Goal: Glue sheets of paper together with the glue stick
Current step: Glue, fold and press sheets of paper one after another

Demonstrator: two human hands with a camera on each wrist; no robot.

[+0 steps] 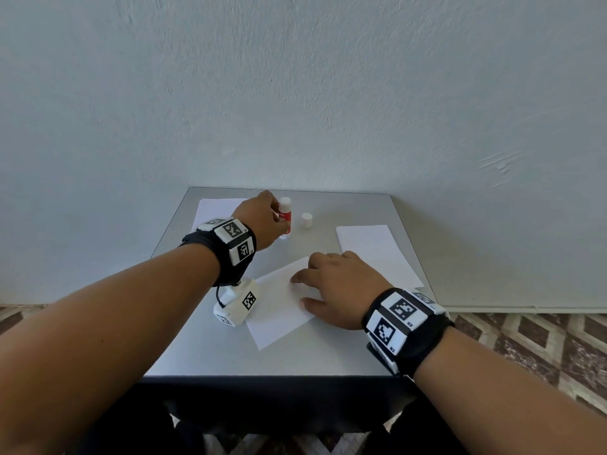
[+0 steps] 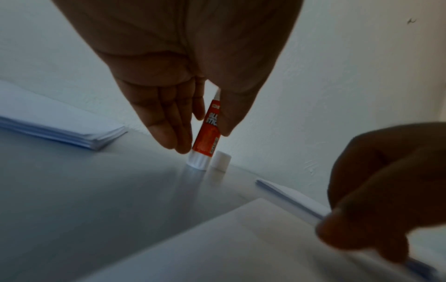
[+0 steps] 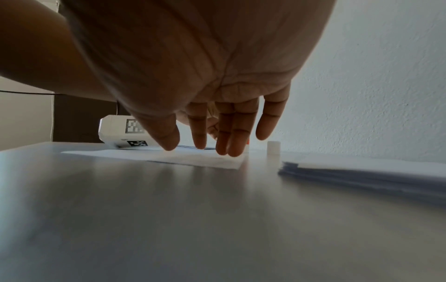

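The right hand (image 1: 341,287) rests with fingers spread and nearly straight on a single sheet of paper (image 1: 279,310) lying askew at the middle of the grey surface (image 1: 203,349), fingertips (image 3: 231,148) pressing the sheet flat. Just left of the sheet sits a white block with square black-and-white markers (image 1: 238,305). Farther back, the left hand (image 1: 262,221) closes its grip around the red-and-white glue stick (image 2: 208,131), thumb on one side and fingers on the other, the stick standing upright on its base, uncapped. Its white cap (image 1: 306,220) stands just beside it. Paper stacks lie at the far left (image 2: 60,124) and right (image 1: 377,251).
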